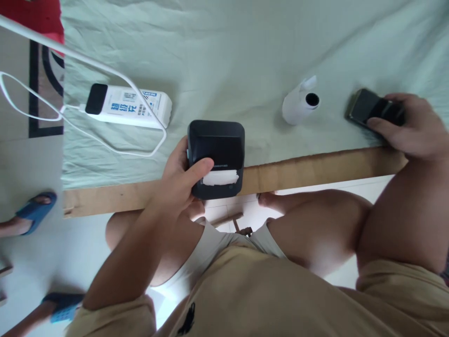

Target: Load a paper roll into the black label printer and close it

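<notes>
My left hand grips a small black box-shaped printer with a white paper strip at its slot; it sits at the near edge of a pale green sheet, my thumb on its top. Far to the right, my right hand rests on a dark phone lying on the sheet, fingers wrapped over its right end. Between the two stands a small white cylinder with a black round opening.
A white power strip with a black plug and white cables lies left on the sheet. A wooden board edge runs along the front. Another person's feet in blue sandals stand on the floor at left.
</notes>
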The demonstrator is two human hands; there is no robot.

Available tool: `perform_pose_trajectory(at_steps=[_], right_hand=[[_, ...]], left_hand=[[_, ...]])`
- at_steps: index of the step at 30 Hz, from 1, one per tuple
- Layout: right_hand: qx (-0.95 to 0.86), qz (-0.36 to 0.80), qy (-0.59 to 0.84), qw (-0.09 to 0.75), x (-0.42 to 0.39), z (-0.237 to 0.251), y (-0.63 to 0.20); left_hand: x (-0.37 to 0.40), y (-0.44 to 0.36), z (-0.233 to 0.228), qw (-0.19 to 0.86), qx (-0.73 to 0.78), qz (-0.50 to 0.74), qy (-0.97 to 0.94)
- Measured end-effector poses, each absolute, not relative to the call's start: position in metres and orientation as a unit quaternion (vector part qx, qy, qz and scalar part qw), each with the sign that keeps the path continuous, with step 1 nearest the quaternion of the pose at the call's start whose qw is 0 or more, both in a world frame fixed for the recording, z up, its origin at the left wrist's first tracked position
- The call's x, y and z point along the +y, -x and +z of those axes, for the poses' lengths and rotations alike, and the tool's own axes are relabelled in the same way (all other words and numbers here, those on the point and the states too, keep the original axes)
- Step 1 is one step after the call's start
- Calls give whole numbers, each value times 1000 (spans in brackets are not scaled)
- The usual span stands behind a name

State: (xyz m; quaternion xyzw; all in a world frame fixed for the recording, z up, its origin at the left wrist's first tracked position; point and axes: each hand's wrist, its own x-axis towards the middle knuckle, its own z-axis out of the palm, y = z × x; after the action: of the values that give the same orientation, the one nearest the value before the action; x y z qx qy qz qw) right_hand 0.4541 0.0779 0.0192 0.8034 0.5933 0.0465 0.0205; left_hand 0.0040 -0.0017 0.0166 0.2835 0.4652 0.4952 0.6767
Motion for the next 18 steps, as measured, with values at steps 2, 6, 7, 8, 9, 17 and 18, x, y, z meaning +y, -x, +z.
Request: perform_pose_trajectory(at_steps=[2, 6, 7, 8, 9, 17, 18], right_hand=[[591, -16, -807, 7, 69, 23, -451], [615, -69, -785, 19, 59, 33, -430], [622, -69, -780, 14, 59, 34, -425], [627, -65, -777, 3, 60, 34, -420], [625, -62, -778, -10, 62, 33, -416], [599, 3, -795, -96, 68, 31, -391], [627, 31, -764, -149, 64, 34, -379]], left_hand=[[-1, -4, 17, 680, 460, 492, -289], [0, -2, 15, 652, 489, 486, -315], [0, -1, 14, 647, 494, 486, -318], [0, -1, 14, 649, 495, 482, -319], [1, 0, 14, 653, 492, 478, -319], [0, -3, 10, 656, 464, 512, -305], [0, -3, 9, 647, 468, 517, -308]])
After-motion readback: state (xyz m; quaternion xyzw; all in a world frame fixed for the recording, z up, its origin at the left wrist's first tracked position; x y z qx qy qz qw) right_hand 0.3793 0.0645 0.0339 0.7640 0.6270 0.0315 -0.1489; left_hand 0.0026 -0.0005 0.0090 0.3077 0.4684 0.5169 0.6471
